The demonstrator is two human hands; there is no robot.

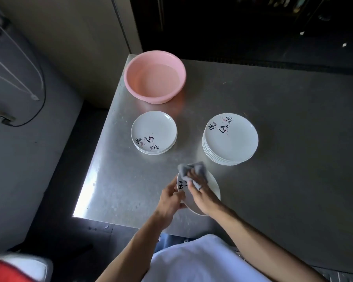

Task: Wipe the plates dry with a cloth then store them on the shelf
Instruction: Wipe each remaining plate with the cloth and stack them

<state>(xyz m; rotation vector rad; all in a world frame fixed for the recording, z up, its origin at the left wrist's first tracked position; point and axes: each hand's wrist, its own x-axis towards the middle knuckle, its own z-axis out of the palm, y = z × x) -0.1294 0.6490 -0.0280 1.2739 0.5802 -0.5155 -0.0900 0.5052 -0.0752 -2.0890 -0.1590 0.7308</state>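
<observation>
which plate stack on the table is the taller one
The right stack, farther from the pink basin; it holds more plates than the left stack.

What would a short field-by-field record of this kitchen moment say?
Surface: grey metal table
Left hand: grips white painted plate by its rim
Right hand: holds grey cloth against that plate
Stacks: shorter white plate stack left, taller white plate stack right
Far corner: round pink plastic basin, water inside
</observation>
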